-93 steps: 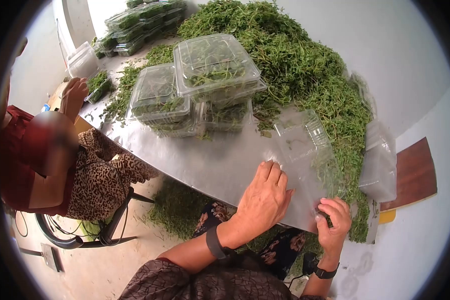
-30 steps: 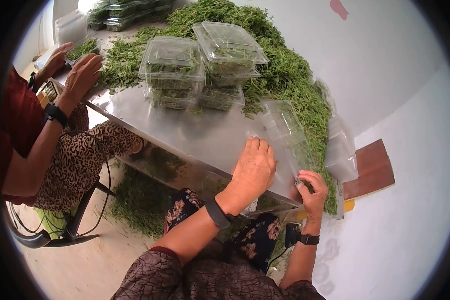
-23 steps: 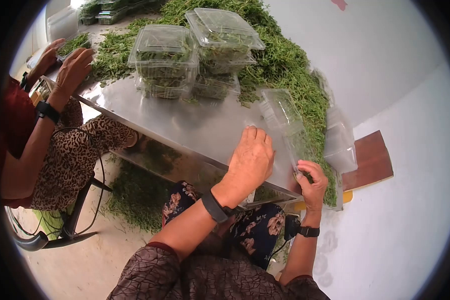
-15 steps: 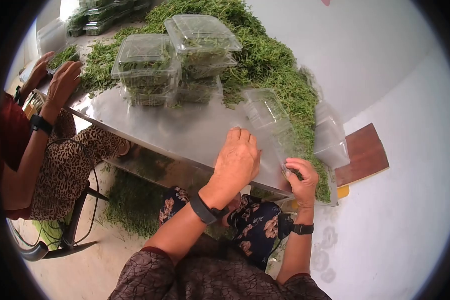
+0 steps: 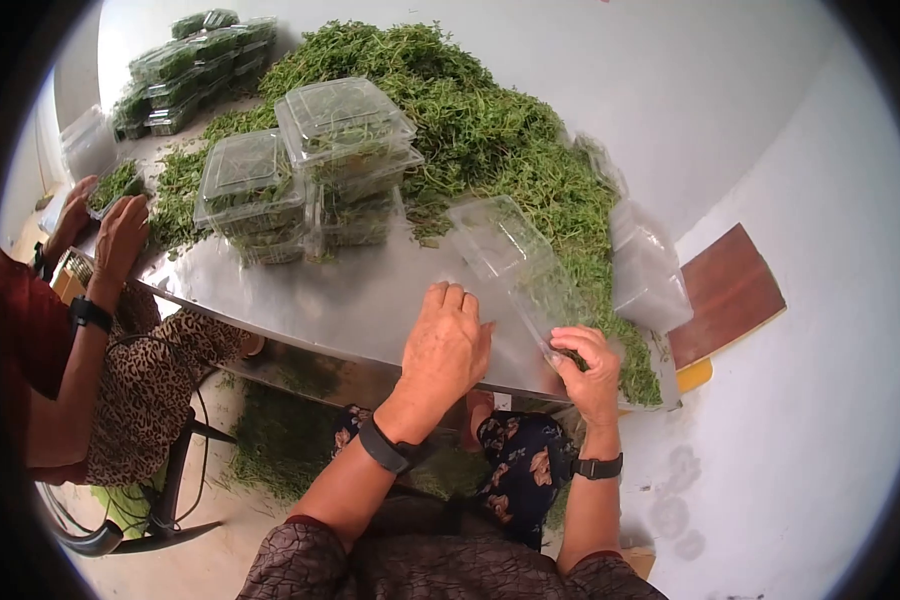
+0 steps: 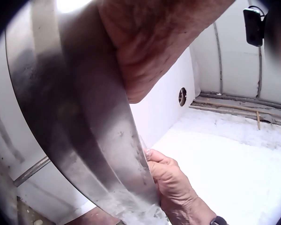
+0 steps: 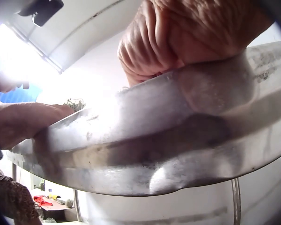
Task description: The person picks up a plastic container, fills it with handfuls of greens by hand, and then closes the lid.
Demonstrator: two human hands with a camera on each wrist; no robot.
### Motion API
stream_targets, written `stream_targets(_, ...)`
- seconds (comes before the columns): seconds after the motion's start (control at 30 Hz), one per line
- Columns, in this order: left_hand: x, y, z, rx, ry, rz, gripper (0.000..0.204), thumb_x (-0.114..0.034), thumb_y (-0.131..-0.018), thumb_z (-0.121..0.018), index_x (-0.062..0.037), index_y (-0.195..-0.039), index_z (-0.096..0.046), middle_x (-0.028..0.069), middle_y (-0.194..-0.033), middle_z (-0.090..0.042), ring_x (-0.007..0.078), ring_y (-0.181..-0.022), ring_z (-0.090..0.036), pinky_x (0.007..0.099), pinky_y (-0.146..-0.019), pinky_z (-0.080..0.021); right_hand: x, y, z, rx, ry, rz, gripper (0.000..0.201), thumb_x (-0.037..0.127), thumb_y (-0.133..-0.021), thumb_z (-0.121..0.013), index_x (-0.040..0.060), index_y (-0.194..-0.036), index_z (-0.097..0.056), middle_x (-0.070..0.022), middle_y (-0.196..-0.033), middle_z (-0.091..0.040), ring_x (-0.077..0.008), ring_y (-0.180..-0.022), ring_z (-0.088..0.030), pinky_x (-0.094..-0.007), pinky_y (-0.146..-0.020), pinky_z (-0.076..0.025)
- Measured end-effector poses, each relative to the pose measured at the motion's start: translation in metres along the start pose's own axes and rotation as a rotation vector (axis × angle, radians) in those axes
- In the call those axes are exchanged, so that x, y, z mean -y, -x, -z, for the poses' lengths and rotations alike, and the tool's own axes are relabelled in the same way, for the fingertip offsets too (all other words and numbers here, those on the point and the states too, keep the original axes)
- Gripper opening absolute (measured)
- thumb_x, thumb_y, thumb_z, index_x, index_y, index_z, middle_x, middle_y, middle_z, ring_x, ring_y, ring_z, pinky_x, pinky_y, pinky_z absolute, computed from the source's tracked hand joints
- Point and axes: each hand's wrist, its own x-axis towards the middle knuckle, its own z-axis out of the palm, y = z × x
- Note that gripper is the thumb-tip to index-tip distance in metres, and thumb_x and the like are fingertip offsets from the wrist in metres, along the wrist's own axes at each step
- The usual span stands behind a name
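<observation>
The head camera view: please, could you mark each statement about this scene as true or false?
1. A big pile of green leafy stems lies on the shiny metal table. True.
2. The clear plastic container nearest the wearer's hands is closed. False: it lies opened out.
3. The person at the left wears leopard-print trousers. True.
4. The stacked, lidded clear containers in front of the pile are empty. False: greens show inside them.
5. The wearer's left hand rests on top of that stack. False: it is away from the stack, nearer the table's front edge.
</observation>
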Motion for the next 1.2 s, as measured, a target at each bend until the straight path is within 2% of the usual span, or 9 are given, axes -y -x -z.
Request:
stream_targets(0.17, 0.01, -0.002, 0.01, 0.043, 0.093, -0.019, 0.03, -0.008, -0.076, -0.07, 0.0073, -0.098, -0.057, 0.0225, -0.103, -0.059, 0.0387, -0.102, -0.056, 0.0418, -0.09, -0.047, 0.0, 0.0, 0.0, -0.014, 0.021, 0.019, 0.02, -0.002, -0.068, -0.068, 0.0011, -0.087, -0.069, -0.0099, -0.1, -0.071, -0.0284, -0.097, -0.063, -0.0366, -0.09, -0.048)
stream_targets(0.27, 0.021, -0.007, 0.022, 0.138, 0.153, 0.068, 0.026, -0.006, -0.076, -0.07, 0.0058, -0.097, -0.059, 0.023, -0.1, -0.06, 0.0402, -0.098, -0.057, 0.0426, -0.089, -0.048, 0.002, -0.001, 0.0, -0.01, 0.003, 0.0, 0.019, -0.002, -0.068, -0.068, 0.0009, -0.087, -0.069, -0.01, -0.099, -0.071, -0.0286, -0.097, -0.063, -0.0368, -0.089, -0.048)
stream_targets(0.33, 0.032, -0.011, 0.026, 0.017, 0.061, -0.014, 0.025, -0.007, -0.077, -0.069, 0.0061, -0.095, -0.06, 0.0246, -0.102, -0.061, 0.042, -0.101, -0.057, 0.0435, -0.091, -0.047, 0.002, 0.0, -0.001, -0.01, -0.005, 0.005, 0.019, -0.002, -0.068, -0.069, 0.0008, -0.087, -0.069, -0.0103, -0.099, -0.071, -0.0288, -0.097, -0.063, -0.037, -0.088, -0.049)
stream_targets(0.43, 0.045, -0.013, 0.029, -0.033, -0.034, -0.028, 0.027, -0.009, -0.079, -0.068, 0.0066, -0.098, -0.059, 0.026, -0.109, -0.06, 0.0434, -0.107, -0.055, 0.0449, -0.095, -0.045, 0.003, -0.001, 0.001, 0.001, 0.012, 0.014, 0.019, -0.003, -0.068, -0.068, 0.0005, -0.087, -0.069, -0.0105, -0.099, -0.071, -0.0293, -0.098, -0.063, -0.0373, -0.088, -0.049)
stream_targets(0.53, 0.056, -0.007, 0.028, 0.012, -0.047, 0.025, 0.031, -0.013, -0.081, -0.067, 0.0077, -0.101, -0.058, 0.0282, -0.116, -0.058, 0.0444, -0.114, -0.052, 0.0461, -0.099, -0.043, 0.003, 0.0, 0.001, -0.003, 0.04, 0.035, 0.02, -0.003, -0.068, -0.067, 0.0004, -0.087, -0.068, -0.0104, -0.1, -0.071, -0.0298, -0.098, -0.063, -0.0378, -0.089, -0.049)
stream_targets(0.6, 0.057, -0.005, 0.03, 0.013, -0.057, 0.027, 0.033, -0.014, -0.081, -0.067, 0.008, -0.104, -0.057, 0.0289, -0.118, -0.057, 0.0442, -0.116, -0.051, 0.046, -0.099, -0.043, 0.0, 0.001, 0.001, 0.006, 0.012, 0.005, 0.02, -0.004, -0.069, -0.066, 0.0001, -0.089, -0.068, -0.012, -0.101, -0.07, -0.0302, -0.1, -0.062, -0.039, -0.094, -0.045)
stream_targets(0.73, 0.054, -0.002, 0.032, 0.035, -0.055, 0.052, 0.038, -0.016, -0.082, -0.066, 0.0087, -0.109, -0.057, 0.0303, -0.122, -0.055, 0.0442, -0.12, -0.05, 0.0459, -0.102, -0.041, 0.002, 0.001, 0.001, 0.014, 0.017, -0.007, 0.02, -0.003, -0.069, -0.066, 0.0001, -0.089, -0.067, -0.0116, -0.101, -0.07, -0.0299, -0.101, -0.062, -0.0394, -0.095, -0.045)
stream_targets(0.97, 0.049, -0.002, 0.034, 0.032, -0.065, 0.065, 0.039, -0.017, -0.083, -0.066, 0.0107, -0.108, -0.056, 0.0294, -0.121, -0.056, 0.0434, -0.119, -0.051, 0.0464, -0.106, -0.038, 0.006, 0.001, 0.001, -0.018, 0.054, 0.006, 0.021, -0.005, -0.067, -0.064, 0.0006, -0.087, -0.068, -0.0103, -0.098, -0.071, -0.0303, -0.097, -0.063, -0.0408, -0.094, -0.047)
stream_targets(1.2, 0.048, -0.002, 0.035, 0.027, -0.064, 0.077, 0.039, -0.017, -0.082, -0.067, 0.0079, -0.11, -0.057, 0.0286, -0.122, -0.057, 0.0432, -0.119, -0.051, 0.0444, -0.101, -0.043, 0.006, 0.0, 0.001, -0.023, 0.037, -0.007, 0.022, -0.007, -0.066, -0.062, 0.0005, -0.086, -0.067, -0.0107, -0.097, -0.071, -0.0303, -0.095, -0.063, -0.0415, -0.096, -0.046)
